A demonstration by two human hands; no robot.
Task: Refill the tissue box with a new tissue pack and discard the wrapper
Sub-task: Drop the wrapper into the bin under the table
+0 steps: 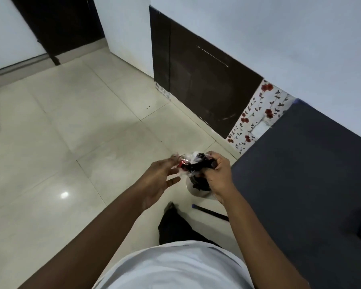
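A crumpled plastic wrapper (pixel 193 162), clear with black and red print, is bunched between my hands above the floor. My right hand (pixel 218 175) is shut around its right end. The fingertips of my left hand (pixel 162 176) pinch its left end, with the lower fingers spread apart. Directly below the wrapper stands a small white bin (pixel 196 191) with dark contents, partly hidden by my right hand. No tissue box is in view.
A dark table top (pixel 304 174) fills the right side. A thin dark rod (pixel 209 212) lies on the tiled floor (pixel 71 142) by the bin. My foot (pixel 170 206) is close to the bin. Dark wall panel (pixel 204 84) and flowered paper (pixel 256 113) lie beyond.
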